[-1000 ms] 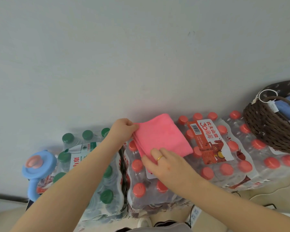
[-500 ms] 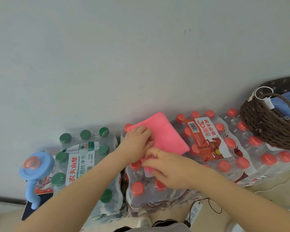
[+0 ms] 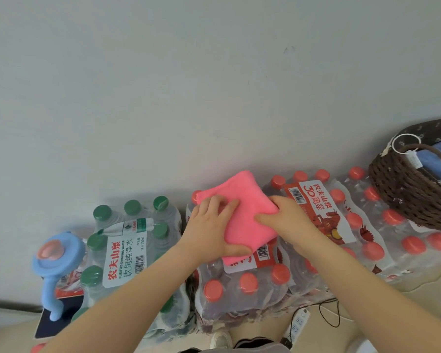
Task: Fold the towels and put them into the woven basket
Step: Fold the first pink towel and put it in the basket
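open air above red-capped bottle packs [image 3: 382, 220], woven basket [image 3: 415, 192] rightward

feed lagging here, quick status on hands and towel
Left hand and right hand both grip folded pink towel. Woven basket at right, path clear.

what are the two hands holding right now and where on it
Both hold the folded pink towel: the left hand grips its left edge, thumb at the near corner; the right hand pinches its right edge.
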### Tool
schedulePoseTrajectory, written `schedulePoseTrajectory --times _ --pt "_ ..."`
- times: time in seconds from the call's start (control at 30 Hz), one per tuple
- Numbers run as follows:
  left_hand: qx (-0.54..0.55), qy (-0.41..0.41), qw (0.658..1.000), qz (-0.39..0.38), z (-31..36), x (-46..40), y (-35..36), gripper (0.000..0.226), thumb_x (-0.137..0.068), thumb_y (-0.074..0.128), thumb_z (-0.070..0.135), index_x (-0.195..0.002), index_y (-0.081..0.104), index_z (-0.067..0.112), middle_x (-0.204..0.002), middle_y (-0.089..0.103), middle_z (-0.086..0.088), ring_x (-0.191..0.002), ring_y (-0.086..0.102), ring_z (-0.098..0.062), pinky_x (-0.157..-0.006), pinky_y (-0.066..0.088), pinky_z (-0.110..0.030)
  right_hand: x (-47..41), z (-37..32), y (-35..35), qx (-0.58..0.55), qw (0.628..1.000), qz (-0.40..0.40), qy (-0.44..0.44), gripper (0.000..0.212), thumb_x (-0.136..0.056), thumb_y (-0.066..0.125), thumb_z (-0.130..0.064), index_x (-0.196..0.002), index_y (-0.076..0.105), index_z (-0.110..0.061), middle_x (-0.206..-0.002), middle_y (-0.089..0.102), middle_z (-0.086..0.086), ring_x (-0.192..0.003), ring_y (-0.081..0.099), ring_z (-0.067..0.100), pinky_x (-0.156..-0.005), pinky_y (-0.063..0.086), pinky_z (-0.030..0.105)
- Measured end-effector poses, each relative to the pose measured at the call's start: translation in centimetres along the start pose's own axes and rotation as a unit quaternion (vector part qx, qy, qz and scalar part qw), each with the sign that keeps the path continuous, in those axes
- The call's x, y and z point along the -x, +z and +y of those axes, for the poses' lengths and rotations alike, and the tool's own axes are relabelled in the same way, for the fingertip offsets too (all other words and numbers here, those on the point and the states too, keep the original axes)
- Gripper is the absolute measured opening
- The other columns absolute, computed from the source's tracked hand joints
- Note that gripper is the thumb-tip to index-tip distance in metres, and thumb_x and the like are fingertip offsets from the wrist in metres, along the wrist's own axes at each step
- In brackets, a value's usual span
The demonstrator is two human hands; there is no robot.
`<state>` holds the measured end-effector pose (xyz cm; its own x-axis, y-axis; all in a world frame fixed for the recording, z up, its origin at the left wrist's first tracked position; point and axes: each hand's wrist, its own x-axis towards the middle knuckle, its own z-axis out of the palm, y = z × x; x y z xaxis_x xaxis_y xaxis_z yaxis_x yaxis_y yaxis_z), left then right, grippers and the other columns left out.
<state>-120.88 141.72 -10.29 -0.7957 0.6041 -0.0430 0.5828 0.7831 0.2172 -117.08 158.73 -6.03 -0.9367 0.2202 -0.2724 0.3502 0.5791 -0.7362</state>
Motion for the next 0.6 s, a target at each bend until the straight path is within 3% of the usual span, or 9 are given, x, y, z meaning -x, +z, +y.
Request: schedulePoseTrajectory --times 0.07,0.13,0.17,0.2,0.27,0.3,0.37,0.5,0.6 --pt "0.048 0.0 0.999 -0.024 -0.1 -0.2 -0.4 0.115 -0.045 0.025 0.081 -0.147 0.018 0.028 -0.135 0.029 -0.001 -0.124 0.027 -0.017 -0.101 0.021 -0.027 0.7 -1.4 0.1 0.127 0.989 0.014 -0.079 0.039 -0.077 0.059 -0.015 -0.115 0.055 -0.013 -0.101 0.059 0.006 -0.093 0.059 0.025 -0.075 0.046 0.035" --pt "0.247 0.003 0.968 -0.04 -0.6 -0.4 -1.6 0.084 -0.065 0.042 0.057 -0.141 0.032 0.023 -0.132 0.039 0.0 -0.119 0.037 -0.007 -0.102 0.027 -0.021 1.9 -2.6 0.8 0.233 0.963 0.004 -0.138 0.052 -0.08 0.054 -0.018 -0.131 0.042 -0.02 -0.114 0.048 0.006 -0.102 0.054 0.028 -0.08 0.045 0.036" --pt "0.388 -0.017 0.921 -0.04 -1.0 -0.4 -2.5 0.064 -0.077 0.048 0.036 -0.137 0.038 0.02 -0.13 0.045 0.0 -0.113 0.045 0.001 -0.101 0.033 -0.018 2.5 -2.9 1.3 0.265 0.95 -0.006 -0.163 0.056 -0.082 0.052 -0.019 -0.136 0.035 -0.021 -0.12 0.043 0.006 -0.104 0.052 0.029 -0.079 0.045 0.037" --pt "0.525 -0.062 0.848 -0.041 -1.4 -0.3 -3.5 0.05 -0.086 0.048 0.023 -0.135 0.039 0.018 -0.128 0.05 0.0 -0.108 0.051 0.005 -0.1 0.037 -0.018 3.0 -3.2 1.8 0.294 0.936 -0.012 -0.194 0.059 -0.085 0.05 -0.019 -0.139 0.028 -0.021 -0.125 0.039 0.006 -0.105 0.051 0.029 -0.075 0.045 0.037" --pt "0.681 -0.153 0.715 -0.041 -2.8 -0.3 -4.4 0.046 -0.096 0.039 0.034 -0.139 0.03 0.021 -0.129 0.051 -0.005 -0.115 0.052 -0.009 -0.108 0.034 -0.028 3.6 -3.4 2.7 0.345 0.903 -0.021 -0.254 0.064 -0.087 0.049 -0.018 -0.144 0.019 -0.02 -0.133 0.033 0.006 -0.104 0.05 0.026 -0.064 0.041 0.034" --pt "0.696 -0.178 0.695 -0.036 -3.4 -0.4 -4.4 0.043 -0.098 0.031 0.042 -0.138 0.029 0.025 -0.127 0.051 -0.006 -0.118 0.051 -0.016 -0.11 0.033 -0.033 3.8 -3.5 3.2 0.366 0.887 -0.032 -0.28 0.067 -0.087 0.05 -0.019 -0.145 0.015 -0.018 -0.136 0.031 0.006 -0.105 0.048 0.026 -0.062 0.039 0.033" --pt "0.672 -0.207 0.711 -0.007 -4.1 -0.7 -4.3 0.044 -0.095 0.031 0.049 -0.135 0.034 0.028 -0.129 0.052 -0.004 -0.116 0.053 -0.02 -0.105 0.039 -0.036 4.3 -3.6 4.2 0.392 0.859 -0.063 -0.323 0.07 -0.087 0.051 -0.029 -0.145 0.016 -0.013 -0.136 0.033 0.009 -0.108 0.047 0.027 -0.067 0.041 0.035" --pt "0.464 -0.197 0.863 0.037 -4.2 -1.4 -4.4 0.059 -0.086 0.06 0.037 -0.138 0.034 0.025 -0.127 0.046 -0.001 -0.114 0.048 -0.017 -0.097 0.04 -0.03 5.2 -3.8 5.6 0.424 0.817 -0.067 -0.385 0.061 -0.085 0.036 -0.053 -0.13 0.048 -0.013 -0.104 0.057 0.01 -0.089 0.057 0.026 -0.067 0.046 0.035" --pt "0.333 -0.122 0.934 0.033 -4.3 -1.5 -4.1 0.038 -0.093 0.051 0.027 -0.13 0.048 0.016 -0.131 0.052 -0.006 -0.119 0.048 -0.018 -0.095 0.034 -0.021 4.6 -4.2 4.4 0.278 0.902 -0.086 -0.318 0.039 -0.094 0.036 -0.037 -0.127 0.045 -0.018 -0.109 0.055 0.007 -0.094 0.056 0.027 -0.073 0.044 0.035"
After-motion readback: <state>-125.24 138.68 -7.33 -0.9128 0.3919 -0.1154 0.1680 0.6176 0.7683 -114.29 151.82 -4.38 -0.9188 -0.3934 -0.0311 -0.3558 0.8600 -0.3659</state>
